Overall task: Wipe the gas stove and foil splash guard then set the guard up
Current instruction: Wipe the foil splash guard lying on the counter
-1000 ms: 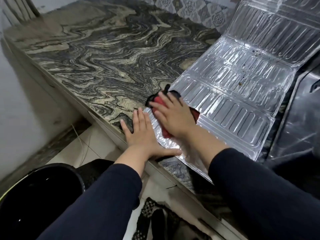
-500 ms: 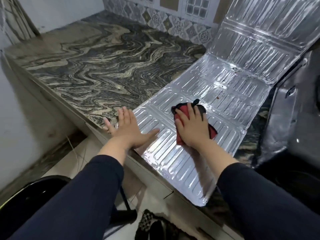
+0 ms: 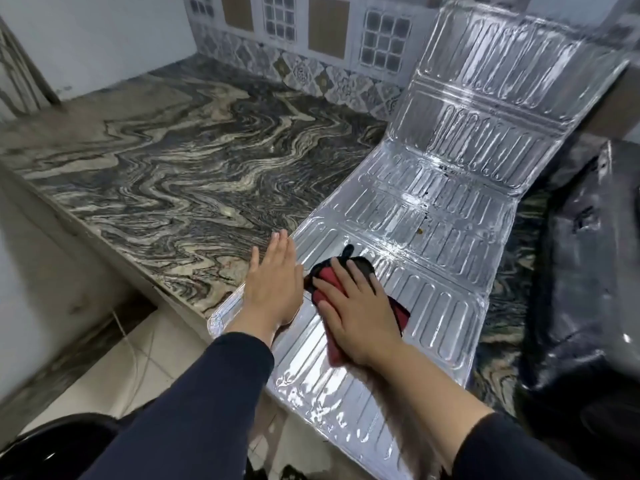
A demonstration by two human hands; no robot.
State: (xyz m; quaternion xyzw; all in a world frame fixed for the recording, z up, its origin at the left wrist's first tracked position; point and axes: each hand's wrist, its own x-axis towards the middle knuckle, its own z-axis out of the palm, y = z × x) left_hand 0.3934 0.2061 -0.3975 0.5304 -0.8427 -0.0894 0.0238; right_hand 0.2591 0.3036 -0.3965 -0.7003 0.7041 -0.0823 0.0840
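Guard: foil splash guard point(image 3: 433, 237) lies unfolded along the marble counter point(image 3: 173, 174), its near panels flat and hanging a little past the counter's front edge, its far panels bent upward against the tiled wall point(image 3: 311, 43).
Left hand: left hand point(image 3: 273, 289) is spread flat, palm down, fingers together and straight, pressing the guard's left edge where it meets the counter; it grips nothing and seems to serve only as a hold-down.
Right hand: right hand point(image 3: 360, 313) is flattened on top of a red and black cloth point(image 3: 332, 282), fingers extended over it, pushing it against the guard's near-middle panel, just right of the left hand.
Stove: dark glossy shape right of the guard is probably the gas stove point(image 3: 588, 289); whether it has been wiped, I cannot tell.
Dirt left: small brown specks point(image 3: 420, 231) sit on the guard's middle panels, beyond the cloth, so that stretch looks uncleaned.
Progress: wiping of the guard is under way, by my reading around its nearer half; the middle and the upturned far panels look yet to be reached.
Remaining: finish the guard's far panels, then stand it up around the stove; it is not set up yet.
Floor: black bin rim point(image 3: 52, 445) shows below the counter's front edge.
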